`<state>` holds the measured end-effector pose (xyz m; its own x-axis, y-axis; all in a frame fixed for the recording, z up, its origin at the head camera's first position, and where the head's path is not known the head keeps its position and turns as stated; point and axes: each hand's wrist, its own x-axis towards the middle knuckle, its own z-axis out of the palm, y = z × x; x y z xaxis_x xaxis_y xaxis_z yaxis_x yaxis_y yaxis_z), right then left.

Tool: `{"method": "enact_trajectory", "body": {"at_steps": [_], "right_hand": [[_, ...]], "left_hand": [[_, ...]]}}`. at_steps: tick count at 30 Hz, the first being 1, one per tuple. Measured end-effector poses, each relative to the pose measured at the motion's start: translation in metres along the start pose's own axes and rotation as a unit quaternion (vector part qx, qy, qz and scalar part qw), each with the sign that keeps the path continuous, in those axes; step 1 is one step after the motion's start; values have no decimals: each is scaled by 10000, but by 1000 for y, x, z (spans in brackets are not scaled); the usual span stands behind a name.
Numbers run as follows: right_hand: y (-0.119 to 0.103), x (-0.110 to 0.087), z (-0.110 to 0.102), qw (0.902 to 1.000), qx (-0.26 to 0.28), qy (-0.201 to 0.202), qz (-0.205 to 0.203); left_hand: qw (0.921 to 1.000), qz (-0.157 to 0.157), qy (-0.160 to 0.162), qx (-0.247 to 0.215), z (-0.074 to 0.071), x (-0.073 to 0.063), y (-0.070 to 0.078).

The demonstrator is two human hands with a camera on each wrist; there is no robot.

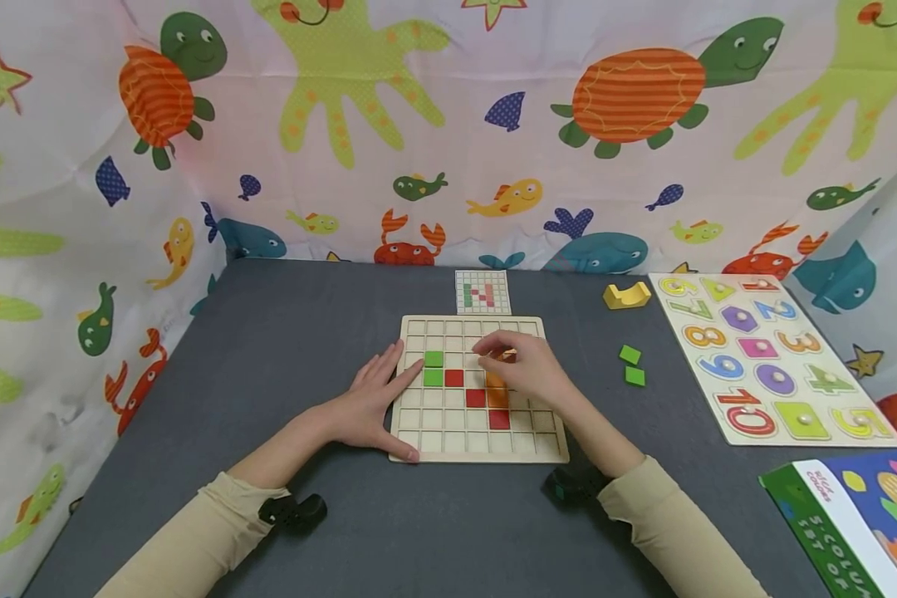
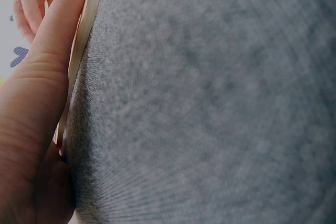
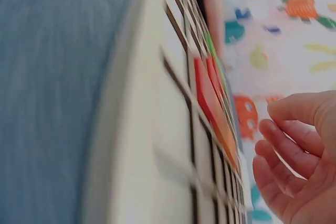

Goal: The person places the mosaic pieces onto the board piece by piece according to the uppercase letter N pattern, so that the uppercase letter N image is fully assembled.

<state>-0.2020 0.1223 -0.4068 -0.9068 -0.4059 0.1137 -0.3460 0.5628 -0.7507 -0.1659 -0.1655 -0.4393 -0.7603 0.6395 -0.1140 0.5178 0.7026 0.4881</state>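
A pale wooden grid board lies on the dark table. On it sit two green tiles, a diagonal of red tiles and some orange tiles, partly hidden by the right hand. My left hand rests along the board's left edge, fingers spread and thumb on the near corner. Over the right half of the board hovers my right hand. Its fingers curl loosely in the right wrist view, with nothing visible between them and the thumb.
Behind the board lies a small pattern card. To the right are two loose green squares, a yellow arch block, a number puzzle board and a box. A printed cloth encloses the table.
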Motion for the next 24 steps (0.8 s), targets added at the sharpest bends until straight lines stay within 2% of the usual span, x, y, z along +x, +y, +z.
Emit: {"method": "enact_trajectory", "body": {"at_steps": [6, 12, 18, 24], "right_hand": [[34, -17, -43, 9969, -425, 472, 466], [65, -39, -78, 9862, -1003, 864, 998], [85, -53, -104, 9728, -1621, 878, 1401], [95, -57, -112, 9691, -1646, 777, 1666]], "left_hand": [[9999, 85, 40, -39, 1, 0, 0], [10000, 55, 35, -30, -1, -1, 0], [10000, 50, 54, -31, -1, -2, 0], [9999, 107, 44, 28, 0, -1, 0]]}}
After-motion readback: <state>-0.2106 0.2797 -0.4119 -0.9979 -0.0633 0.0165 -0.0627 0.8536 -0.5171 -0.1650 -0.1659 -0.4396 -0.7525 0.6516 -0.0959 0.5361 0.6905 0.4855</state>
